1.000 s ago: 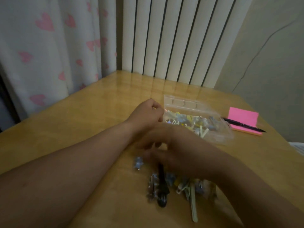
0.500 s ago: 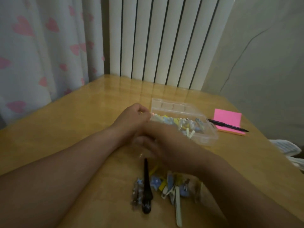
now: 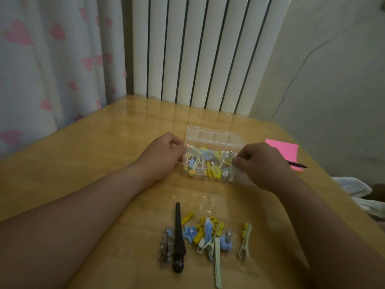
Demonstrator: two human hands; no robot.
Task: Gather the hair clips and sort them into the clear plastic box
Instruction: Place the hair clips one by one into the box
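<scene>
The clear plastic box [image 3: 214, 135] stands mid-table with its lid raised at the back, holding several small blue, yellow and white hair clips. My left hand [image 3: 162, 155] grips the box's left end with curled fingers. My right hand [image 3: 260, 163] grips its right front corner. Nearer to me lies a loose pile of hair clips [image 3: 208, 234]: a long black clip [image 3: 178, 236], a blue star clip [image 3: 190, 232], a pale green clip [image 3: 245, 240] off to the right, and a long pale clip [image 3: 217, 265].
A pink sticky-note pad [image 3: 285, 151] with a black pen [image 3: 296, 164] lies right of the box. The wooden table [image 3: 83, 163] meets a white radiator [image 3: 198, 49] at the back and a heart-patterned curtain [image 3: 52, 59] at the left. Its right edge drops off past the pad.
My right hand has moved from over the loose clip pile to the box's right end, uncovering the pile. My left hand has stayed at the box's left end.
</scene>
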